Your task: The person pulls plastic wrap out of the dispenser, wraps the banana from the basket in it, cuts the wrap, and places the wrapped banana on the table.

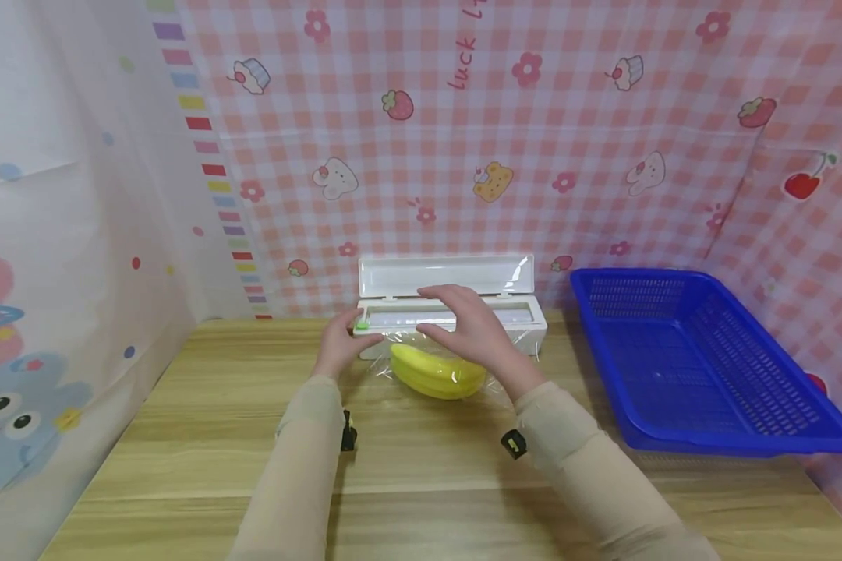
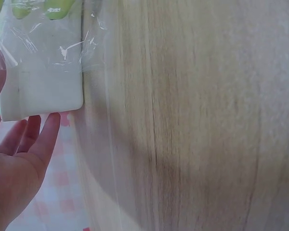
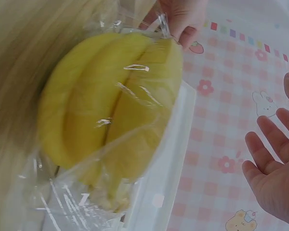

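A bunch of yellow bananas (image 1: 438, 375) in clear plastic film (image 3: 130, 91) lies in front of a white cling film dispenser (image 1: 536, 340). The dispenser's lid (image 1: 445, 275) stands raised, and a green slider (image 1: 362, 326) sits at its left end. My left hand (image 1: 338, 347) holds that left end, thumb at the front and fingers around the end face (image 2: 43, 96). Above the bananas hovers my right hand (image 1: 475, 326), fingers spread and thumb apart. In the right wrist view the right hand (image 3: 277, 183) holds nothing.
A blue plastic basket (image 1: 606, 366) stands to the right on the wooden table (image 1: 421, 499). A pink checked cloth (image 1: 449, 156) hangs behind the dispenser, and a white patterned cloth (image 1: 77, 195) hangs at the left.
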The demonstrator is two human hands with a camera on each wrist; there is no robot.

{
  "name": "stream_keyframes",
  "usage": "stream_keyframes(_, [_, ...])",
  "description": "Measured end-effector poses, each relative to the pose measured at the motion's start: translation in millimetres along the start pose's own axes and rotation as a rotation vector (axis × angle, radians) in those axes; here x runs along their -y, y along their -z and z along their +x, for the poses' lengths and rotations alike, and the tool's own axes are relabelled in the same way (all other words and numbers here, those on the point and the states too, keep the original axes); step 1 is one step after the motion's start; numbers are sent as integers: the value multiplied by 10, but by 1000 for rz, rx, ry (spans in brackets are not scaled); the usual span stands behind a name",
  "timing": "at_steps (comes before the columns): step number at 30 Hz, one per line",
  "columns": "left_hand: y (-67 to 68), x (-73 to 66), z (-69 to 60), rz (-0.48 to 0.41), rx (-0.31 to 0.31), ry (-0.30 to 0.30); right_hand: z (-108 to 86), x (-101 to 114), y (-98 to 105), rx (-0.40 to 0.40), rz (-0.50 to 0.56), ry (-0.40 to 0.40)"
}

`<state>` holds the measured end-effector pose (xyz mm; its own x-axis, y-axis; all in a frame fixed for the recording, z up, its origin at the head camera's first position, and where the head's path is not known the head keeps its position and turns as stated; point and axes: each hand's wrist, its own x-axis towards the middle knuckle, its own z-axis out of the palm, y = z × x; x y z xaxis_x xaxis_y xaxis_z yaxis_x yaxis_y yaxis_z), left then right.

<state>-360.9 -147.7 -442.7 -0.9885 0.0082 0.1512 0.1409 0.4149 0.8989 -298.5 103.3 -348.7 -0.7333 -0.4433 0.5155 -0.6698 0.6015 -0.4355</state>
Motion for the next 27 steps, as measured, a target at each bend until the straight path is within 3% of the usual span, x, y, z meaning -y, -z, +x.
stream_keyframes(14, [-18,34,10,3,-25,-18,252,59,8,41,-16,2])
stream_keyframes(20, [-16,33,13,-34,-15,-17,322,105,8,62,-11,-28])
stream_keyframes(27, [-6,11,24,-2,11,-3,365,136,-17,74,-2,-44])
